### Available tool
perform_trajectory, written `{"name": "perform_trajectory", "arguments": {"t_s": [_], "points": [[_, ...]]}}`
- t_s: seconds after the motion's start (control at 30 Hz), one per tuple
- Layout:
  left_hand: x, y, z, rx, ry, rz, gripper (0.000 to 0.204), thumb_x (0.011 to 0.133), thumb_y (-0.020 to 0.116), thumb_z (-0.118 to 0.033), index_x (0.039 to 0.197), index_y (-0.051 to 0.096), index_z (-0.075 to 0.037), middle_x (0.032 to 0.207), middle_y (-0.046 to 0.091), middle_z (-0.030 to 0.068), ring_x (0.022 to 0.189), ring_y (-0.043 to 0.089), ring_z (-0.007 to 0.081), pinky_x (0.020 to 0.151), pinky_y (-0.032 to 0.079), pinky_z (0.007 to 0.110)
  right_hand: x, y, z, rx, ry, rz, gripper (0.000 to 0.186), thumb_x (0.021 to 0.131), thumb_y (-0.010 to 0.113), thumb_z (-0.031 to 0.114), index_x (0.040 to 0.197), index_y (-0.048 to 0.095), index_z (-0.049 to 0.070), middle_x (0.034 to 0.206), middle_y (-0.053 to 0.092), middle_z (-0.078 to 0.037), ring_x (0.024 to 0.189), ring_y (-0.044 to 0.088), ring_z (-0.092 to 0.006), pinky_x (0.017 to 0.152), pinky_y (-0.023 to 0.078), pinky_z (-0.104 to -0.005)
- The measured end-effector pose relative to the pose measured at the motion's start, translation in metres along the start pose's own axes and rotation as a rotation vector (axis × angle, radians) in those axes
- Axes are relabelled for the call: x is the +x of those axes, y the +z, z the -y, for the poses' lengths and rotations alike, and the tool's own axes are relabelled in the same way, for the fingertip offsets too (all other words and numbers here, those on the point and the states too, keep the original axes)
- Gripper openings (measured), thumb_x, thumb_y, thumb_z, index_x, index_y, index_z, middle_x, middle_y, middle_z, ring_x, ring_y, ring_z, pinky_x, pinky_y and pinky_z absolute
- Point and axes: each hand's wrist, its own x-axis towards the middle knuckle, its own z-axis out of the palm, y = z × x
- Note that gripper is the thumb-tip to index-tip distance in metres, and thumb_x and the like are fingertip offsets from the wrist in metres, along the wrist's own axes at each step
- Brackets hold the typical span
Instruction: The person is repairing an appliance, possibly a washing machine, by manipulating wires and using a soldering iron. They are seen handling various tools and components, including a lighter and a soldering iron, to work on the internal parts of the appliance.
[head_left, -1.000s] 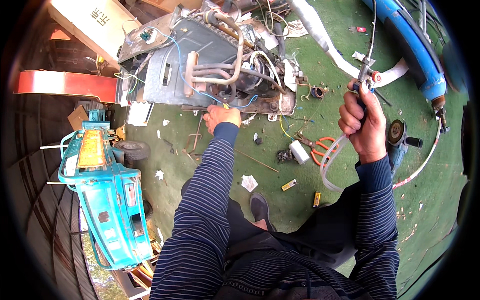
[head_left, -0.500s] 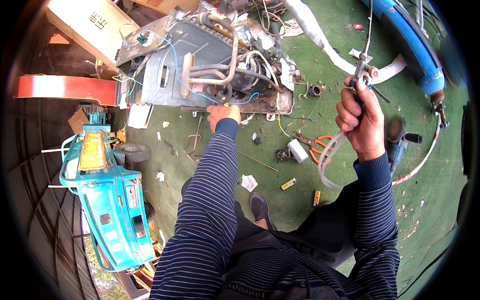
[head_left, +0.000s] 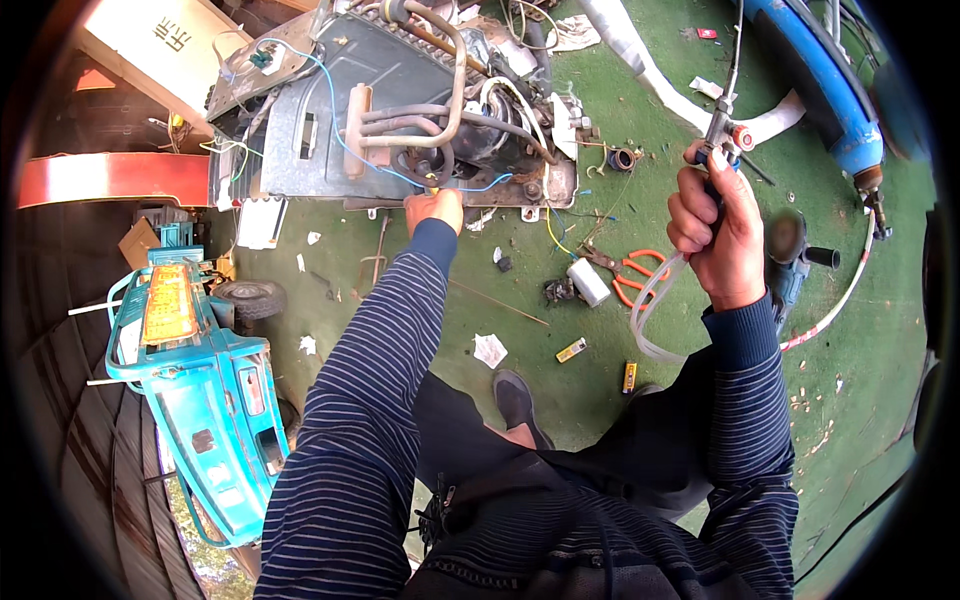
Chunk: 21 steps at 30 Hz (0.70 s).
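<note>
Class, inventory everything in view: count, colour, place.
metal unit: one, grey, top centre
carton: one, tan, top left
beam: one, red, left
vehicle: one, turquoise, lower left
cylinder: one, blue, top right
pliers: one, orange-handled, right of centre
canister: one, white, beside pliers
small items: two, yellow, below pliers
paper scraps: several, white, scattered
angle grinder: one, blue, right
valved tool: one, metallic, upper right
left grip: one, dark-cuffed, at metal unit's edge
right grip: one, dark-cuffed, on valved tool
</note>
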Motion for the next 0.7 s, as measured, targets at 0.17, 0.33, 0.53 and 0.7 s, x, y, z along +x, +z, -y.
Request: {"name": "perform_trajectory", "arguments": {"t_s": [0.17, 0.33, 0.53, 0.7], "points": [[0.0, 0.006, -0.02, 0.224, -0.04, -0.171, 0.062, 0.084, 0.063, -0.023, 0.132, 0.038, 0.009, 0.134, 0.057, 0.0321, 0.126, 0.057, 0.0411, 0.111, 0.044, 0.042, -0.001, -0.007, -0.006, -0.065, 0.042, -0.004, 0.028, 0.106, 0.055, 0.035, 0.114, 0.057, 0.008, 0.067, 0.031, 0.006, 0.05, 0.028, -0.005, 0.044, 0.021, -0.0234], [-0.012, -0.029, -0.003, 0.438, 0.071, -0.14, 0.078, 0.084, 0.065, -0.019, 0.15, 0.029, 0.0, 0.142, 0.051, 0.0268, 0.134, 0.05, 0.0411, 0.111, 0.042, 0.049, -0.007, -0.001, -0.007, -0.16, -0.003, -0.026, 0.027, 0.106, 0.056, 0.033, 0.113, 0.056, 0.007, 0.067, 0.032, 0.006, 0.05, 0.028, -0.0043, 0.044, 0.021, -0.0232], [-0.08, -0.015, 0.101, 0.591, 0.201, 0.11, 0.085, 0.083, 0.068, -0.016, 0.156, 0.026, -0.002, 0.138, 0.053, 0.0261, 0.129, 0.054, 0.0426, 0.106, 0.045, 0.05, -0.021, 0.001, -0.033, -0.334, 0.143, 0.037, 0.026, 0.105, 0.059, 0.03, 0.109, 0.055, 0.005, 0.064, 0.033, 0.006, 0.048, 0.027, -0.0044, 0.043, 0.022, -0.0237], [-0.117, 0.072, 0.252, 0.451, -0.142, 0.53, 0.049, 0.083, 0.061, -0.017, 0.124, 0.053, 0.008, 0.12, 0.065, 0.0324, 0.119, 0.061, 0.0459, 0.102, 0.048, 0.047, -0.036, -0.007, -0.08, -0.484, 0.396, -0.137, 0.019, 0.105, 0.059, 0.029, 0.113, 0.052, 0.012, 0.063, 0.039, 0.008, 0.046, 0.032, -0.0035, 0.041, 0.025, -0.0233]]}}
